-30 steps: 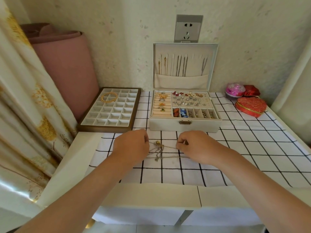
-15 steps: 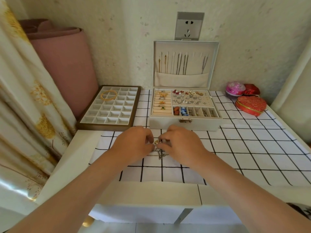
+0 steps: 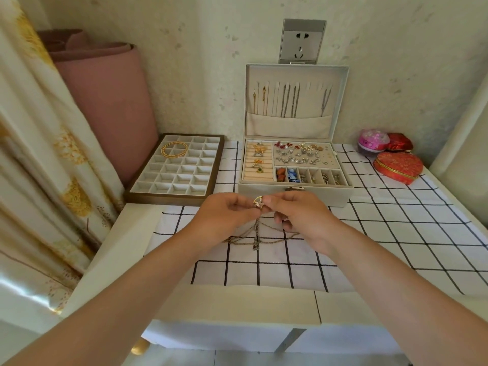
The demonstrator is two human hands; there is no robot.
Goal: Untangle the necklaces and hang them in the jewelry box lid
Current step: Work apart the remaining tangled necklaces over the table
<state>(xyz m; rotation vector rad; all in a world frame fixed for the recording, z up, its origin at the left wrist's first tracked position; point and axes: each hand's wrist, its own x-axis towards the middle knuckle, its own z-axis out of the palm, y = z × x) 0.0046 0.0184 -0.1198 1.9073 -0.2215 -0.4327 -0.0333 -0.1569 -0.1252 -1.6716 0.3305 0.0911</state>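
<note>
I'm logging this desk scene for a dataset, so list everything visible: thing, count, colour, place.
tangled necklaces: a few, count unclear, gold and silver; between the hands, trailing onto the tablecloth
jewelry box: one, cream, open, centre back
hung chains: several, gold and silver, in its lid
divider tray: one, brown frame, left of the box
bangles: gold, in the tray
heart tin: one, red, right
wall socket: one, grey, above the box
tablecloth: white, black grid
left hand: pinching the pendant
right hand: pinching it too
</note>
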